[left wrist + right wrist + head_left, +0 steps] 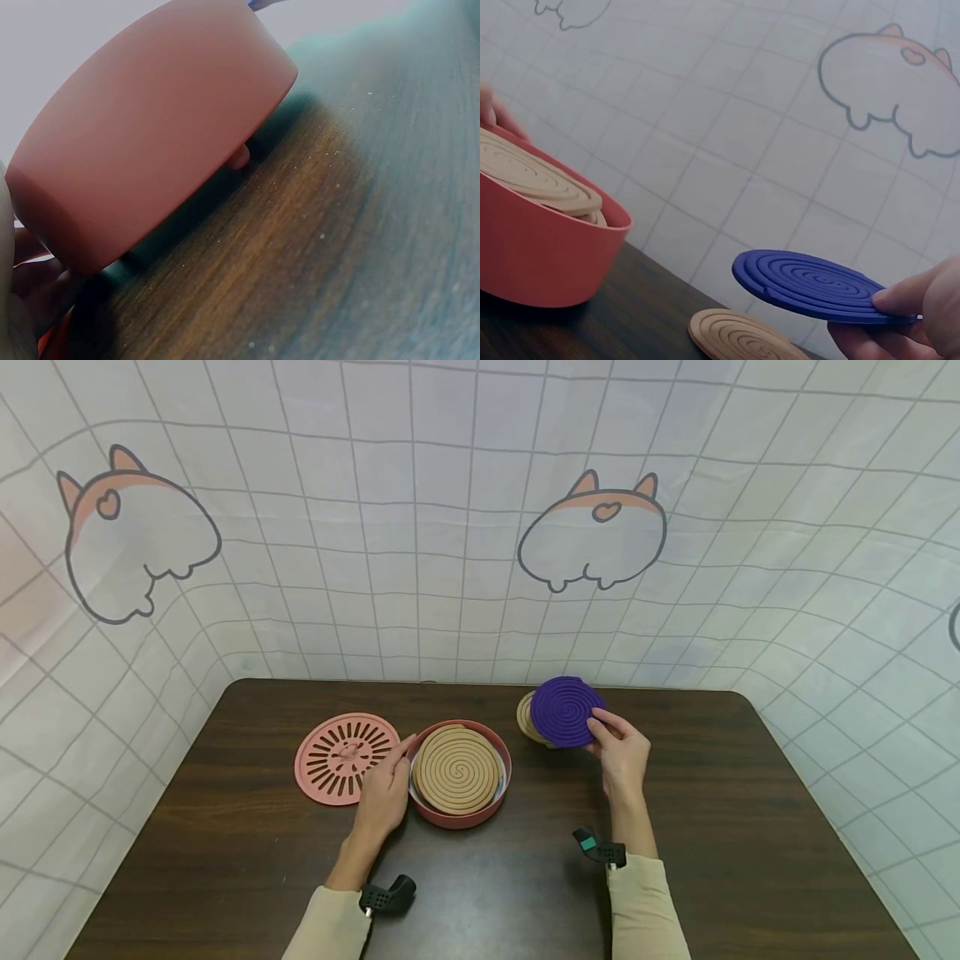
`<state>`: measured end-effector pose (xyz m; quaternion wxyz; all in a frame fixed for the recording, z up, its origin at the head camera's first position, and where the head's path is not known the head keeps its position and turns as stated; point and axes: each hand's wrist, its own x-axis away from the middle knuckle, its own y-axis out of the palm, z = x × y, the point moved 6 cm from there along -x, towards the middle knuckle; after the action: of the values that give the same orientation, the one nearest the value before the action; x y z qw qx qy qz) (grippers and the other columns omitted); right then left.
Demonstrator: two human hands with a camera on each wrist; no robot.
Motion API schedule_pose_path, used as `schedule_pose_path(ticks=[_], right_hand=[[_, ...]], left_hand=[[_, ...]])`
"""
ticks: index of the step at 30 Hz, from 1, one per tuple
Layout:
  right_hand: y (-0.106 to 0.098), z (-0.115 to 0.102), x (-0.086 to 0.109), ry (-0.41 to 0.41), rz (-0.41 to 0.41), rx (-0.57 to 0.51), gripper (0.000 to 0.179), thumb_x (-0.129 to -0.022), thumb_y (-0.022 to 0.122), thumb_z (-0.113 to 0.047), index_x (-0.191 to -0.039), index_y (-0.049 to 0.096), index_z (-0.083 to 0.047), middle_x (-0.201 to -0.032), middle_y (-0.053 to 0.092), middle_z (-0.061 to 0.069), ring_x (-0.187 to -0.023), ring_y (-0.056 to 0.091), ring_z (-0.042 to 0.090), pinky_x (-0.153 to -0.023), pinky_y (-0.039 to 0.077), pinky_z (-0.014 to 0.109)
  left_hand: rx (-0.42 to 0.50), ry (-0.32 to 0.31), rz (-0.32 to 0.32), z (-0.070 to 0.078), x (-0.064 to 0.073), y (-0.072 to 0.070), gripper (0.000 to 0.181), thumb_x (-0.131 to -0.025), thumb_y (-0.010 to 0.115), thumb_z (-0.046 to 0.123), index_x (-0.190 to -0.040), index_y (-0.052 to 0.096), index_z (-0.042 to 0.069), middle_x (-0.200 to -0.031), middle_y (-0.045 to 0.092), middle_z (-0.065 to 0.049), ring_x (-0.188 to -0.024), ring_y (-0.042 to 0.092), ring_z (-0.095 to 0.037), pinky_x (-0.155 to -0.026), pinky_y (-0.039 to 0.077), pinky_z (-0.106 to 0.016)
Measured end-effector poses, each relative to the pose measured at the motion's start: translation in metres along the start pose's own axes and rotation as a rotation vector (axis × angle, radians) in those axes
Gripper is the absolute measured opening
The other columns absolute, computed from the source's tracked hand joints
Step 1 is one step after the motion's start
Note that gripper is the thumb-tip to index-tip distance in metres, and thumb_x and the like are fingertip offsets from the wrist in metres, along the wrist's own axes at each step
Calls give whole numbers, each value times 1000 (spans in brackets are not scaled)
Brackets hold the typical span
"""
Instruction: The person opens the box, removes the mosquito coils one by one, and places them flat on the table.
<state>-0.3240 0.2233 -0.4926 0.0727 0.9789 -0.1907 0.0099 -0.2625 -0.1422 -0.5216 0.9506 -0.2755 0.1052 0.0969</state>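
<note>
My right hand (622, 758) pinches a purple-blue mosquito coil (564, 712) by its near right edge, thumb on top and fingers underneath. The coil is held above the table, partly covering a tan coil (527, 720) that lies there. At the middle stands a round red coil box (457, 820), with tan coils (458, 770) stacked inside up to about its rim. My left hand (384, 797) holds the box at its left side. Seen in the left wrist view, the box wall (150, 127) hides most of that hand, and a small foot shows underneath.
A pink slotted lid (348, 752) lies flat on the dark wooden table (720, 827), left of the box and partly behind the left hand. Behind the table's far edge hangs a white grid-patterned curtain (450, 643) with cartoon animals on it.
</note>
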Motion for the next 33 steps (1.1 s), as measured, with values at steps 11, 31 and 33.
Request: schedule_pose_path(ticks=[11, 31, 33], right_hand=[[-11, 6, -5, 34, 51, -8, 30, -91, 70, -1, -120, 69, 7, -85, 73, -3, -72, 71, 7, -62, 58, 22], [-38, 18, -13, 59, 151, -28, 33, -93, 67, -2, -125, 65, 7, -90, 70, -3, -79, 71, 6, -67, 58, 21], [-42, 20, -13, 62, 172, -34, 33, -93, 67, -2, -125, 66, 6, -94, 70, 0, -80, 71, 7, -67, 58, 21]], left_hand=[[-6, -5, -4, 0, 0, 0, 43, -104, 38, 16, -142, 59, 18, -57, 36, 3, -46, 27, -8, -49, 29, -25], [13, -6, -14, 0, 0, 0, 42, -105, 38, 17, -142, 59, 19, -52, 35, 4, -42, 25, -6, -44, 27, -24], [13, -12, -17, -1, 0, 0, 43, -105, 38, 17, -142, 59, 19, -52, 34, 4, -42, 25, -6, -44, 27, -24]])
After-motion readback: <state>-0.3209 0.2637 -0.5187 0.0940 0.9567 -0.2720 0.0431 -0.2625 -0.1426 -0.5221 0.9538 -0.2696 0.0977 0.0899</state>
